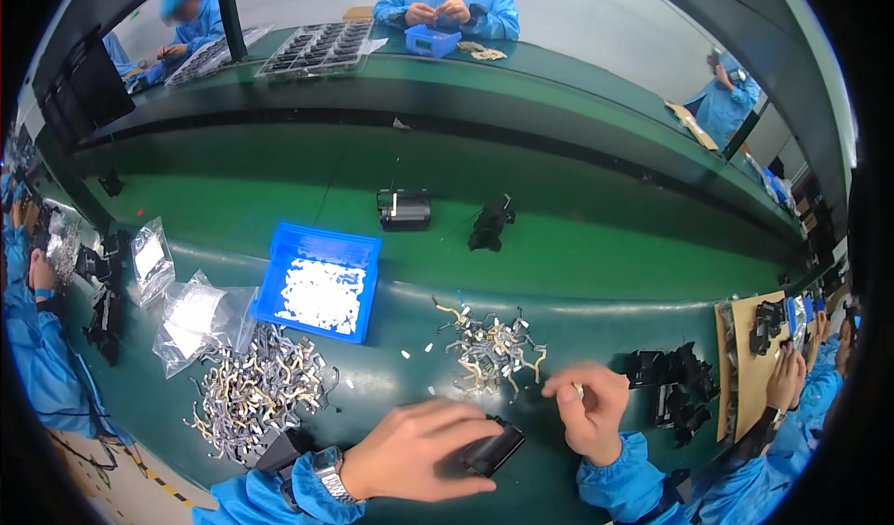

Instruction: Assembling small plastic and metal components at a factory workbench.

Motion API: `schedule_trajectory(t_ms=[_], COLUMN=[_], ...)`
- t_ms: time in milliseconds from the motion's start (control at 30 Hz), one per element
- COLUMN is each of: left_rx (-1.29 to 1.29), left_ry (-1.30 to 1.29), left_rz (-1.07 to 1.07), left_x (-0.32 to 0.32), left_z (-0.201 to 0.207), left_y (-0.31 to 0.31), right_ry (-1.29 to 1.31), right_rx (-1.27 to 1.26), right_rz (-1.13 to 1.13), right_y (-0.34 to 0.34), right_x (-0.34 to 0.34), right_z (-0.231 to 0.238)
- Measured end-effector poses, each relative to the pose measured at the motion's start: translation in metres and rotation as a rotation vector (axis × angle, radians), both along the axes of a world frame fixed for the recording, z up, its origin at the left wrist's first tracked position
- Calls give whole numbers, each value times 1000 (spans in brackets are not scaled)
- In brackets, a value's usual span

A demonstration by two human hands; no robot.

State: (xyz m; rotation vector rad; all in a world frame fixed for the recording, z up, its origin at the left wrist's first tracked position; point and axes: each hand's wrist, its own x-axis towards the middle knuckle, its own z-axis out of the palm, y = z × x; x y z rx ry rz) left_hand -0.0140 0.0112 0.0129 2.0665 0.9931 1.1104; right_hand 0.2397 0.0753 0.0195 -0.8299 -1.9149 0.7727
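Head: blue bin (321, 241) holds white pieces (324, 294); left hand (414, 450) grips black housing (497, 448).

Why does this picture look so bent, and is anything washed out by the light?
In the head view, the fisheye lens bows the far bench and blackens the corners; also in the head view, the white pieces in the blue bin look overexposed.

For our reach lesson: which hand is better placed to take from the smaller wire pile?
Likely the right hand: beside that wire pile, while the left hand holds a black part.
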Motion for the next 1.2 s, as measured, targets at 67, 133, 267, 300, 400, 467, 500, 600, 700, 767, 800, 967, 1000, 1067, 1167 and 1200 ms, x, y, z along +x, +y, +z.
schedule_trajectory(t_ms=[67,133,267,300,400,467,500,600,700,767,800,967,1000,1067,1167,1200], left_rx=[17,4,12,17,20,14,19,20,1,-41,-35,-81,-118,-158,-172,-145], left_ry=[44,83,67,65,71,79,66,30,-17,-52,-62,-62,-68,-79,-77,-69], left_rz=[5,15,15,11,8,8,25,71,115,158,167,230,260,279,307,308], left_x=[3,4,5,6,7,7,7,5,4,4,4,5,5,6,7,7], left_z=[-3,-8,-10,-11,-14,-13,-10,-7,-4,-7,-4,-6,-6,-3,-6,-8], left_y=[-8,-11,-11,-11,-12,-12,-12,-10,-8,-6,-5,-7,-8,-6,-3,-3], right_ry=[-227,-279,-394,-411,-445,-367,-290,-90,127,180,234,255,282,192,-176,-216], right_rx=[-87,34,124,122,150,181,211,-109,-390,-446,-499,-556,-557,-409,-13,-107], right_rz=[-158,-122,-85,-86,-73,-103,-136,-128,-114,-122,-125,-156,-145,-147,-137,-115], right_y=[9,23,27,28,31,32,32,26,22,20,19,16,15,12,13,13], right_x=[-11,-19,-27,-28,-24,-25,-26,-26,-21,-20,-20,-20,-20,-19,-23,-26], right_z=[9,4,0,-3,-11,-12,-12,-2,-12,-11,-10,-3,-3,-8,6,8])
